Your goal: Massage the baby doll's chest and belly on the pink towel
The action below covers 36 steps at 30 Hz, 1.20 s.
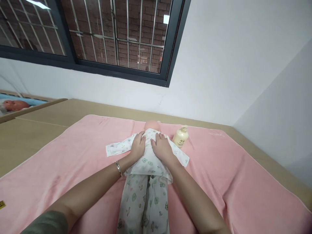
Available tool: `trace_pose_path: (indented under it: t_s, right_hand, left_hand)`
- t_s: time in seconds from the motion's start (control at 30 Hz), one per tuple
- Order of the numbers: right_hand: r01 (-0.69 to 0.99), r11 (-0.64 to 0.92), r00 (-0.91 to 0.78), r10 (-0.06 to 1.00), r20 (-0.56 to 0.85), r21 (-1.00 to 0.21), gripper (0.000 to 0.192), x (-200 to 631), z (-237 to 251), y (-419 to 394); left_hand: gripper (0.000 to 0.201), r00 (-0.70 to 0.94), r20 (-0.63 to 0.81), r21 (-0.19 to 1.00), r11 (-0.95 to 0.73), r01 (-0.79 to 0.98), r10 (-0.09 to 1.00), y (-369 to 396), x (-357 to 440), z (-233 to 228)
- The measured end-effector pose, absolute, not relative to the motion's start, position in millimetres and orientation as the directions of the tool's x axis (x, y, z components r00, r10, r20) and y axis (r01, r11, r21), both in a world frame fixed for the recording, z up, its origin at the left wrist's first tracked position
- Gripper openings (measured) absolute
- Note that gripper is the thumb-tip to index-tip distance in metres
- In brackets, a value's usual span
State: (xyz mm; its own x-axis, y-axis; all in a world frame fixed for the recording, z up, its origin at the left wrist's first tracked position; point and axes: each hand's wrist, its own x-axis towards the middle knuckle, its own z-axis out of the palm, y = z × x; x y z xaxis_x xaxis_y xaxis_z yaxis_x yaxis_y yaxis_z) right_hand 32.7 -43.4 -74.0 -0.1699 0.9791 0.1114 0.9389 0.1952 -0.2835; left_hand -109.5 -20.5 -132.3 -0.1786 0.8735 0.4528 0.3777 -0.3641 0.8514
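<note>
A baby doll (152, 125) lies on a pink blanket (207, 182), its head toward the wall. It wears a white printed shirt (149, 162) with long sleeves spread sideways and matching printed trousers (157, 201). My left hand (138, 145) rests flat on the left side of the doll's upper body, fingers stretched toward the shoulder. On the opposite side my right hand (162, 146) lies flat too, its fingers spread over the shirt. Neither hand grips anything. A cream pump bottle (180, 136) stands just right of my right hand, beside the sleeve.
The blanket covers a wooden table (41, 120) set against a white wall (207, 65). A barred window (117, 35) is above it. At the far left another doll (16, 105) lies in a wooden-edged bed. A small yellow label (2, 204) shows at the left edge.
</note>
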Motion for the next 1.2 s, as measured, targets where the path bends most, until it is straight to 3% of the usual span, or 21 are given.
trace_pose_path:
  t_s: [0.13,0.27,0.4,0.5,0.6,0.7,0.93,1.07,1.2]
  right_hand:
    - [0.927,0.328,-0.306,0.942,0.139,-0.183,0.055,17.2,-73.3,-61.2]
    - [0.863,0.440,-0.409,0.897,0.170,-0.249,0.050,28.4,-75.7,-46.6]
    - [0.894,0.285,-0.253,0.958,0.134,-0.346,0.064,42.4,-76.4,-29.3]
    - [0.936,0.203,-0.171,0.976,0.132,-0.287,0.068,34.2,-77.2,-37.6]
    - [0.889,0.410,-0.381,0.909,0.167,-0.204,0.062,21.3,-78.2,-51.4]
    - [0.786,0.573,-0.551,0.819,0.160,-0.232,0.058,22.6,-78.5,-50.0]
    - [0.889,0.253,-0.217,0.967,0.135,-0.383,0.064,48.5,-82.2,-20.5]
    - [0.956,0.126,-0.089,0.985,0.148,-0.266,0.063,29.3,-83.1,-37.9]
    - [0.969,0.159,-0.130,0.979,0.158,-0.189,0.060,11.8,-81.2,-57.8]
  left_hand:
    - [0.040,-0.180,0.448,0.860,-0.368,0.353,0.876,-21.1,-110.7,-132.4]
    - [0.041,-0.185,0.458,0.855,-0.374,0.360,0.869,-21.2,-111.0,-132.8]
    - [0.041,-0.162,0.472,0.841,-0.388,0.378,0.867,-21.4,-110.6,-133.4]
    - [0.040,-0.163,0.474,0.838,-0.387,0.386,0.865,-21.6,-110.9,-134.2]
    - [0.040,-0.149,0.502,0.816,-0.409,0.408,0.852,-21.9,-112.0,-134.8]
    - [0.041,-0.132,0.525,0.795,-0.429,0.429,0.841,-22.0,-112.8,-135.0]
    - [0.043,-0.073,0.543,0.722,-0.421,0.549,0.837,-21.5,-109.2,-142.6]
    - [0.045,-0.012,0.514,0.653,-0.382,0.654,0.858,-10.5,-112.3,-141.6]
    - [0.044,0.106,0.418,0.618,-0.368,0.695,0.902,5.1,-120.8,-131.0]
